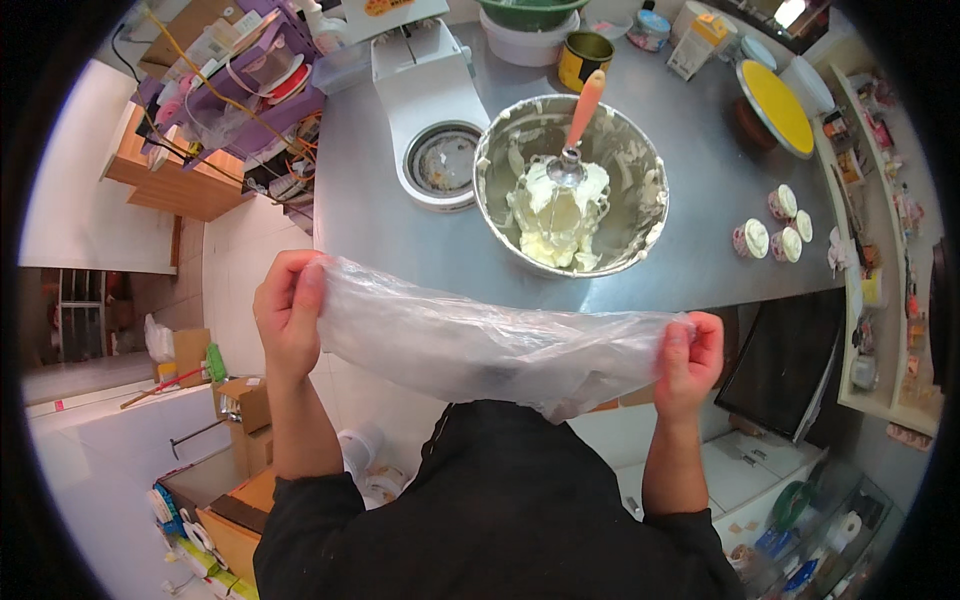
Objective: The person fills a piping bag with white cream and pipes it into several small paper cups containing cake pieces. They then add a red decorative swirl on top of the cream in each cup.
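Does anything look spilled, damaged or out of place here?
Mild mess only: pale cream smears the rim of the round silver metal bowl, away from the main heap. The crumpled translucent plastic between the left hand and right hand shows no obvious tear; nothing else stands out.

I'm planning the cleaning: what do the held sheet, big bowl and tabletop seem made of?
Sheet: thin, glossy plastic film, being translucent and finely creased.
Bowl: probably stainless steel, grey with a dull sheen.
Tabletop: likely satin metal, grey and softly reflective, though laminate is possible.
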`<action>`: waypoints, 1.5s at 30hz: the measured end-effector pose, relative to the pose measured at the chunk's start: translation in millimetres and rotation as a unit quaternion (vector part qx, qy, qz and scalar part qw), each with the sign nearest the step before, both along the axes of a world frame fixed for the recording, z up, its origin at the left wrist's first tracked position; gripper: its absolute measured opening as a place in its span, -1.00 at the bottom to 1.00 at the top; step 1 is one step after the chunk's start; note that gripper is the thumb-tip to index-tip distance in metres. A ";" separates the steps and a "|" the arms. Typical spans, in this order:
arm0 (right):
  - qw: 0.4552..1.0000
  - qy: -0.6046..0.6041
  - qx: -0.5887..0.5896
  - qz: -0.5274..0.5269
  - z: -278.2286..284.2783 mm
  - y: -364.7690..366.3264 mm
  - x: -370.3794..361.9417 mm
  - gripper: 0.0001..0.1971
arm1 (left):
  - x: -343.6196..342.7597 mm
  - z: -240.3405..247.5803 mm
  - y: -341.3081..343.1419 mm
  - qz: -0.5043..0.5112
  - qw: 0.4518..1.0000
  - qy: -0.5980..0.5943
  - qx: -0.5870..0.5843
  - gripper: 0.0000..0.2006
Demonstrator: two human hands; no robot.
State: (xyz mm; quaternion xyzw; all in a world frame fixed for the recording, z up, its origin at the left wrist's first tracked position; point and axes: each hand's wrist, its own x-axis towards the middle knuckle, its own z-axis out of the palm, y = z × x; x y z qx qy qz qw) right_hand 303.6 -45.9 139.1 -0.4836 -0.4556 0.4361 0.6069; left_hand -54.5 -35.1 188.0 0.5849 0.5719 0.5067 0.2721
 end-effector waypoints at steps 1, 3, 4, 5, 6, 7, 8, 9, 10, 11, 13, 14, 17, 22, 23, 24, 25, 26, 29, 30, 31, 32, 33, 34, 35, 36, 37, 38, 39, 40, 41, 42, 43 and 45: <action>1.000 -0.001 -0.011 0.008 1.6 0.7 -3.3 -0.89 | -2.7 0.9 0.4 0.006 1.000 0.008 0.002 -0.84; 1.000 0.011 -0.001 0.018 8.6 3.1 -11.2 -0.88 | -7.5 2.0 1.4 0.022 1.000 0.002 0.007 -0.84; 1.000 0.014 0.002 0.020 12.0 4.2 -13.4 -0.87 | -7.9 4.4 2.8 0.030 1.000 0.000 0.009 -0.84; 1.000 0.016 0.002 0.022 14.2 4.1 -14.7 -0.87 | -7.1 7.3 4.3 0.031 1.000 -0.002 0.005 -0.84; 1.000 0.006 0.015 0.011 16.0 6.3 -15.1 -0.89 | -5.9 11.4 7.2 0.031 1.000 -0.003 0.001 -0.84; 1.000 0.019 0.010 0.004 20.2 8.4 -13.8 -0.89 | -4.5 16.1 10.8 0.032 0.999 -0.004 -0.003 -0.84; 1.000 0.030 0.005 -0.005 24.7 9.3 -11.9 -0.90 | -2.4 20.2 14.9 0.025 1.000 -0.004 -0.014 -0.84; 0.999 0.041 -0.001 -0.013 29.5 11.0 -9.9 -0.91 | 0.2 25.1 19.8 0.019 1.000 -0.004 -0.025 -0.84; 0.999 0.036 -0.004 -0.025 35.4 14.4 -8.0 -0.91 | 2.8 28.5 26.3 0.012 0.999 -0.004 -0.036 -0.84; 0.999 0.032 -0.009 -0.035 39.8 18.7 -7.3 -0.91 | 4.2 29.0 34.7 -0.001 0.999 0.004 -0.043 -0.84; 0.999 0.014 -0.015 -0.049 45.3 30.6 -4.2 -0.91 | 6.2 33.2 57.7 -0.026 0.998 0.020 -0.058 -0.83; 0.998 0.002 -0.017 -0.057 46.2 39.5 3.5 -0.90 | 10.6 35.5 72.4 -0.049 0.996 0.032 -0.064 -0.81; 0.994 -0.076 -0.024 -0.079 45.5 87.0 28.9 -0.87 | 22.1 45.1 131.4 -0.105 0.985 0.123 -0.065 -0.78; 0.965 -0.233 -0.040 -0.118 -10.1 207.3 68.4 -0.75 | 55.2 -23.3 278.4 -0.141 0.974 0.167 -0.057 -0.78; 0.962 -0.243 -0.035 -0.118 -38.3 231.9 83.3 -0.73 | 59.3 -40.3 296.8 -0.143 0.974 0.156 -0.079 -0.78; 0.959 -0.254 -0.033 -0.117 -66.0 246.5 89.6 -0.72 | 60.7 -67.3 315.3 -0.142 0.974 0.161 -0.078 -0.79; 0.953 -0.279 -0.041 -0.110 -93.2 254.8 88.5 -0.71 | 63.4 -95.4 329.7 -0.140 0.973 0.166 -0.079 -0.79; 0.945 -0.306 -0.054 -0.105 -119.5 259.2 91.9 -0.71 | 74.5 -120.9 335.5 -0.153 0.970 0.167 -0.092 -0.80; 0.967 -0.230 -0.079 -0.069 -171.2 255.2 79.9 -0.73 | 101.0 -174.4 326.4 -0.190 0.966 0.130 -0.119 -0.80; 0.979 -0.177 -0.081 -0.057 -179.2 250.5 72.7 -0.74 | 106.3 -183.4 320.9 -0.203 0.969 0.089 -0.111 -0.80; 0.978 -0.172 -0.111 -0.040 -181.5 244.8 72.5 -0.73 | 109.3 -189.2 316.8 -0.215 0.970 0.048 -0.103 -0.80; 0.976 -0.166 -0.141 -0.021 -172.0 238.2 70.9 -0.72 | 103.6 -188.7 315.4 -0.204 0.965 0.098 -0.135 -0.75; 0.973 -0.159 -0.169 -0.003 -157.6 231.9 72.0 -0.72 | 98.2 -182.6 311.3 -0.192 0.967 0.082 -0.146 -0.72; 0.968 -0.140 -0.207 -0.030 -140.0 226.7 76.7 -0.70 | 93.3 -174.5 307.4 -0.182 0.968 0.066 -0.157 -0.70; 0.961 -0.118 -0.244 -0.056 -119.7 221.9 80.6 -0.67 | 83.4 -166.9 305.6 -0.171 0.970 0.051 -0.167 -0.67; 0.952 -0.096 -0.280 -0.079 -102.3 217.5 84.4 -0.65 | 64.0 -161.2 310.5 -0.172 0.972 0.047 -0.156 -0.64; 0.954 -0.124 -0.239 -0.132 -87.4 214.5 96.9 -0.59 | 51.0 -152.0 319.0 -0.177 0.973 0.041 -0.140 -0.59; 0.949 -0.153 -0.202 -0.190 -75.9 209.0 110.3 -0.52 | 51.6 -133.6 316.7 -0.180 0.977 0.056 -0.101 -0.58; 0.959 -0.167 -0.149 -0.177 -55.4 200.5 108.2 -0.51 | 54.6 -109.0 308.2 -0.183 0.979 0.070 -0.062 -0.57; 0.967 -0.178 -0.093 -0.158 -31.3 192.5 94.9 -0.50 | 61.9 -88.4 295.2 -0.199 0.975 0.081 -0.051 -0.56; 0.971 -0.191 -0.039 -0.140 -15.5 184.5 80.4 -0.49 | 75.3 -71.6 278.5 -0.217 0.971 0.091 -0.040 -0.54; 0.960 -0.263 -0.030 -0.093 -8.3 178.6 61.1 -0.48 | 86.4 -64.2 264.1 -0.236 0.966 0.102 -0.030 -0.53; 0.941 -0.334 -0.020 -0.044 -3.9 174.4 39.8 -0.45 | 96.4 -70.7 254.0 -0.242 0.955 0.172 -0.021 -0.51; 0.948 -0.302 -0.088 0.054 -30.3 171.6 8.9 -0.44 | 117.4 -85.1 242.6 -0.252 0.918 0.307 0.007 -0.48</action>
